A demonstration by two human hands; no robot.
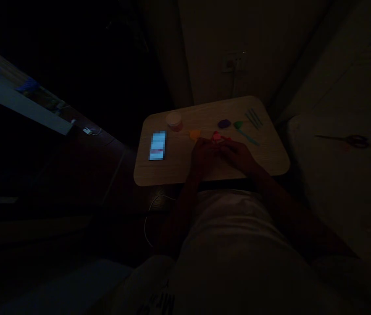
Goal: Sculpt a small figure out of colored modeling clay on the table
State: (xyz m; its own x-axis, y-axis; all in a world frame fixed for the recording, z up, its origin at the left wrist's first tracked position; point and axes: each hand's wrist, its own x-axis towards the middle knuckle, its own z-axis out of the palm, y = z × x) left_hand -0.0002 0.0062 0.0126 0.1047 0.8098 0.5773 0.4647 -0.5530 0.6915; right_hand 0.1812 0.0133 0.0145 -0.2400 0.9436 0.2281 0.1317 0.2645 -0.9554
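Note:
In dim light, my left hand (pixel 203 152) and my right hand (pixel 236 154) meet over the front middle of a small wooden-topped table (pixel 175 173). Both have their fingers bent and drawn together at the tips; whatever is between them is too dark to make out. Just past the fingertips lies a bright red lump that looks like modelling clay (pixel 216 136), with a thin red piece beside it. An orange lump (pixel 194 134) sits beyond my left hand. Farther back are a purple lump (pixel 224 124) and a green one (pixel 238 124).
A lit phone (pixel 157 145) lies at the table's left, near a lidded tub (pixel 174 121). Slim sticks (pixel 253 118) and a blue-green tool (pixel 248 137) lie on the right. Scissors (pixel 356 140) rest on a pale surface to the right. A wall socket (pixel 234 62) holds a plugged cable.

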